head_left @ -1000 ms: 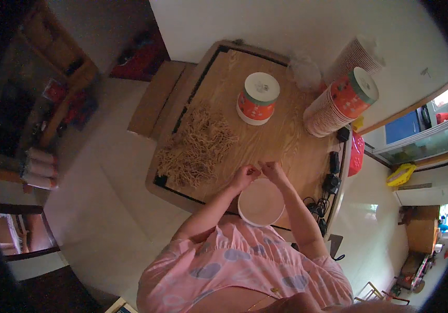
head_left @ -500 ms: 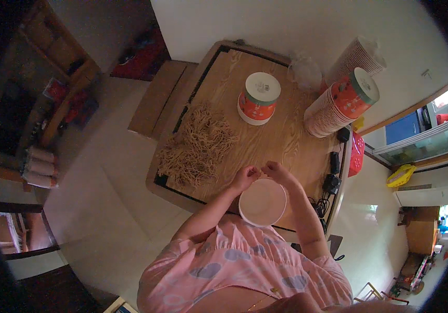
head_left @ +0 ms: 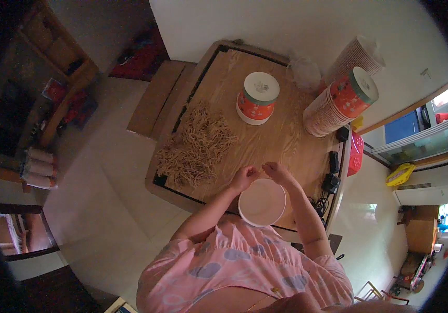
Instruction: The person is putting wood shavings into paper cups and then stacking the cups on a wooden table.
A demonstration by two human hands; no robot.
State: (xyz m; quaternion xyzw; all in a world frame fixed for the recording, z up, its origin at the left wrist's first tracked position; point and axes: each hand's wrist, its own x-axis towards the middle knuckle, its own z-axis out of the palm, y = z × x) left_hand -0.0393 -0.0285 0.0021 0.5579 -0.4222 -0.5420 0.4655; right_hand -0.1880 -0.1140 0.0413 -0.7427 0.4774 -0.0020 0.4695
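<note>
A white-lined paper tub sits open side up against my body at the near edge of the table. Both hands meet just above its far rim. My left hand has its fingers curled in a pinch, and my right hand is closed the same way beside it. Whatever lies between the fingertips is too small to make out. To the left is a loose heap of tan twine pieces. Beyond my hands stands an upside-down orange and green paper tub, its pale base upward and a white rim at its foot.
A tall stack of nested tubs leans at the table's right side, with a second stack behind it near the wall. A clear plastic bag lies beside them. Black adapters and cables line the right edge of the wooden table.
The hands stay together at the tub's far rim, with only a slight shift of the fingers. The tubs and twine have not moved.
</note>
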